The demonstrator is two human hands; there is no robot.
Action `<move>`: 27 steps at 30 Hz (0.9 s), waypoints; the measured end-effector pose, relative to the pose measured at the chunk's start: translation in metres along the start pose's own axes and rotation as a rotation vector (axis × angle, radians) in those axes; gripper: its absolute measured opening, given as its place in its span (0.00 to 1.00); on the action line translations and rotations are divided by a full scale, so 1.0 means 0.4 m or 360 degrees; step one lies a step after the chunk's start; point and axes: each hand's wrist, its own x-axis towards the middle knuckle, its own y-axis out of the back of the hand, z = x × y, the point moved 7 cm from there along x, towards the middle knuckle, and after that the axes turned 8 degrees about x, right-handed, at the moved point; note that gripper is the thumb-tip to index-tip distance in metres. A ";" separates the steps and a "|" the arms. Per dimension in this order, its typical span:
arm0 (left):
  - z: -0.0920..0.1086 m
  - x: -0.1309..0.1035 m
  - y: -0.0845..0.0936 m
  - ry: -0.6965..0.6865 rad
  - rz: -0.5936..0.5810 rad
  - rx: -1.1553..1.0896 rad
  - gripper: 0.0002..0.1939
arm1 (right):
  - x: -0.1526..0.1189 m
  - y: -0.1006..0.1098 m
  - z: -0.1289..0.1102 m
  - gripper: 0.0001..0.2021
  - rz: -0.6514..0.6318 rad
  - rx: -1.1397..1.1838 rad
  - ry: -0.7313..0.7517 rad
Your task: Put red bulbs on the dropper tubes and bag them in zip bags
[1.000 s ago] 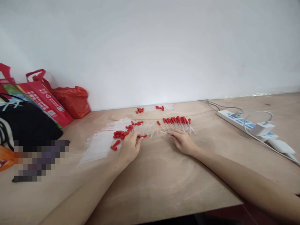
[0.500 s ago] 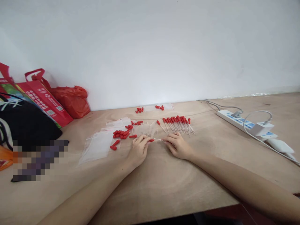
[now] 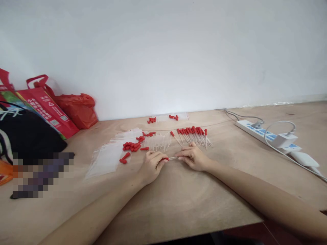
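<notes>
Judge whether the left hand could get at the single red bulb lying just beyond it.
Probably yes: nothing visible lies between the left hand and the single red bulb, though holding a second bulb may hinder grasping.

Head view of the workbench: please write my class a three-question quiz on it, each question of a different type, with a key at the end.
1. Multiple choice. What does the left hand pinch?
A) a white plug
B) a red cap
C) a clear bag

2. True or false? The power strip lies to the left of the loose red caps.

3. Short answer. Which hand is nearer the row of red-capped tubes?

Key:
1. B; it meets a thin pale tube that runs to the other hand.
2. False; the strip lies to their right.
3. The right hand.
</notes>
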 end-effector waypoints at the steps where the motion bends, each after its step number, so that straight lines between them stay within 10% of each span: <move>1: 0.003 -0.001 -0.003 -0.0025 -0.0013 0.0014 0.09 | 0.001 0.002 -0.002 0.10 -0.0020 -0.0045 0.0011; 27: 0.035 -0.003 -0.012 -0.0297 -0.0035 0.0298 0.10 | 0.017 -0.040 -0.031 0.14 -0.0092 -0.0203 -0.0096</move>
